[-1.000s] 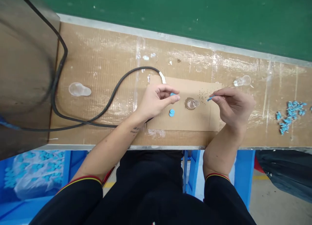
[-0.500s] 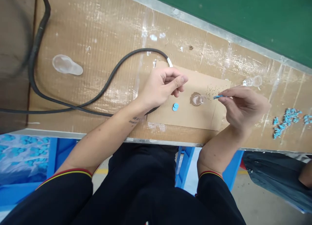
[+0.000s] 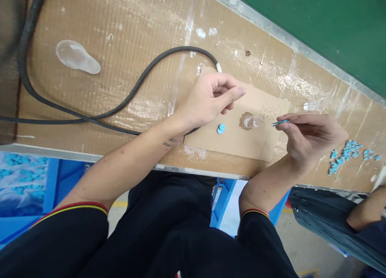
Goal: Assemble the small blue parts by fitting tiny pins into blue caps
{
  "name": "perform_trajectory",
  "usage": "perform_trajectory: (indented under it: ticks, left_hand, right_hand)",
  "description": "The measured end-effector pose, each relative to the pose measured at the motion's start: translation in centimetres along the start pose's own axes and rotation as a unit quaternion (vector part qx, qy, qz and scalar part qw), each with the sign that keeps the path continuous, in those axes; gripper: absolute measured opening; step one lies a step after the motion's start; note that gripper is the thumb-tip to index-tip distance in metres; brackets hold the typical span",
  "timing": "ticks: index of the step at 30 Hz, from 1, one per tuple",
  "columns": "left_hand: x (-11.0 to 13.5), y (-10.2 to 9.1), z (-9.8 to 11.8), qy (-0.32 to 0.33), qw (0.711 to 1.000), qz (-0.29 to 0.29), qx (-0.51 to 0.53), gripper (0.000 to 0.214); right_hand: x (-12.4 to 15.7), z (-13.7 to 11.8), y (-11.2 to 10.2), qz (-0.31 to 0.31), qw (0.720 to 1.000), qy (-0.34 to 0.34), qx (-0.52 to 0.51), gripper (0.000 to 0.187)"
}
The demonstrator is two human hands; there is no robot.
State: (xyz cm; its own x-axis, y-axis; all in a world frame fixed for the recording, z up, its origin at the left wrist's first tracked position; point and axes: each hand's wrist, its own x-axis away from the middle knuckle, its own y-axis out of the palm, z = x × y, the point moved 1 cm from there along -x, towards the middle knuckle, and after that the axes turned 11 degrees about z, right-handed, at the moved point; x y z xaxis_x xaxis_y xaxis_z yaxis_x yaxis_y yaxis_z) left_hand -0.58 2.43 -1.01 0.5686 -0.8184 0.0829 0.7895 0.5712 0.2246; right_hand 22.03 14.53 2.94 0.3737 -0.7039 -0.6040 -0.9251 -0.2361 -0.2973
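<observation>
My right hand (image 3: 313, 137) pinches a small, thin blue piece (image 3: 280, 123) between thumb and fingertips, its end pointing left. My left hand (image 3: 214, 99) is closed, thumb pressed against curled fingers, above a brown cardboard sheet (image 3: 232, 145). Whether anything is in its pinch I cannot make out. Two overlapping blue discs (image 3: 221, 128) lie on the sheet below this hand. Between the hands a small clear plastic cup (image 3: 256, 122) stands in a dark-edged ring on the sheet. Tiny dark specks (image 3: 269, 109) are scattered near the right fingertips.
A black cable (image 3: 144, 75) loops across the cardboard-covered bench. A clear spoon-shaped piece (image 3: 76, 57) lies at left, another clear piece (image 3: 315, 104) at right. Blue small parts (image 3: 346, 153) are heaped at far right, near another person's arm (image 3: 366, 209). Blue crates (image 3: 52, 185) stand below the bench.
The view has shifted and tilted slightly. Both hands keep their pinched poses, and the right hand still holds the blue piece, now turned a little. The other person's arm shows more.
</observation>
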Motion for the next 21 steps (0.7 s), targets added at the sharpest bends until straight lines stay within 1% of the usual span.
perform_trajectory:
  ticks: [6, 9, 15, 21]
  left_hand:
    - [-0.3, 0.3, -0.7, -0.026, 0.999, 0.029, 0.037, 0.025]
    - [-0.4, 0.3, -0.9, -0.032, 0.998, 0.033, 0.042, 0.026]
    - [-0.4, 0.3, -0.4, -0.031, 0.999, 0.027, 0.023, 0.030]
    - [-0.5, 0.3, -0.5, -0.030, 0.999, 0.011, 0.010, 0.033]
  right_hand:
    - [-0.1, 1.1, -0.5, 0.006, 1.000, -0.027, 0.009, 0.029]
    - [-0.1, 1.2, -0.5, 0.000, 0.999, -0.044, 0.006, 0.028]
    - [0.0, 0.8, 0.1, -0.046, 0.998, -0.036, 0.002, 0.021]
    - [-0.1, 0.4, 0.6, -0.069, 0.997, -0.020, 0.029, 0.024]
